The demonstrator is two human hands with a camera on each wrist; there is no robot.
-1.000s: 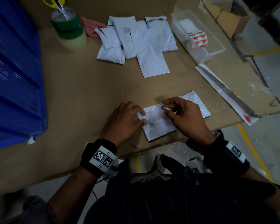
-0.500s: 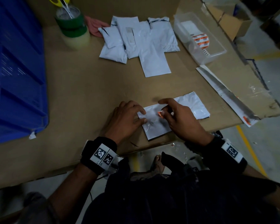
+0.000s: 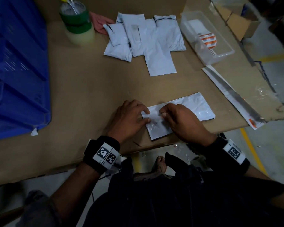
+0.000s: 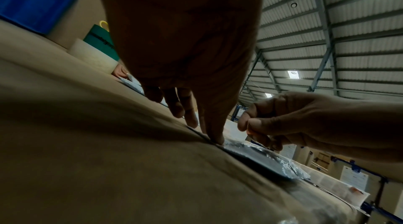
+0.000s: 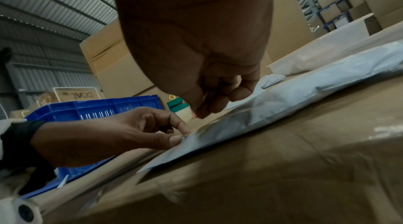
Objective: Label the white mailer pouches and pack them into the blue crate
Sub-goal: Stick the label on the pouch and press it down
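A white mailer pouch (image 3: 195,108) (image 5: 305,100) lies flat at the near edge of the cardboard table (image 3: 88,89). My left hand (image 3: 144,115) (image 4: 209,129) presses its fingertips on the pouch's left edge. Just to the right, my right hand (image 3: 162,112) (image 5: 198,112) pinches a small white and orange label (image 5: 193,116) between thumb and fingers, low over the pouch. Whether the label touches the pouch I cannot tell. The blue crate (image 3: 18,79) (image 5: 98,109) stands at the left. Several more white pouches (image 3: 146,40) lie in a pile at the back.
A clear tray (image 3: 220,60) with label sheets sits at the back right. Stacked tape rolls (image 3: 75,22) with scissors in them stand at the back left, beside a pink cloth (image 3: 98,22). A long white strip (image 3: 233,97) lies along the right table edge.
My right hand has come down and a little left with the label, from raised above the pouch to low over it. The left hand has stayed on the pouch's edge.
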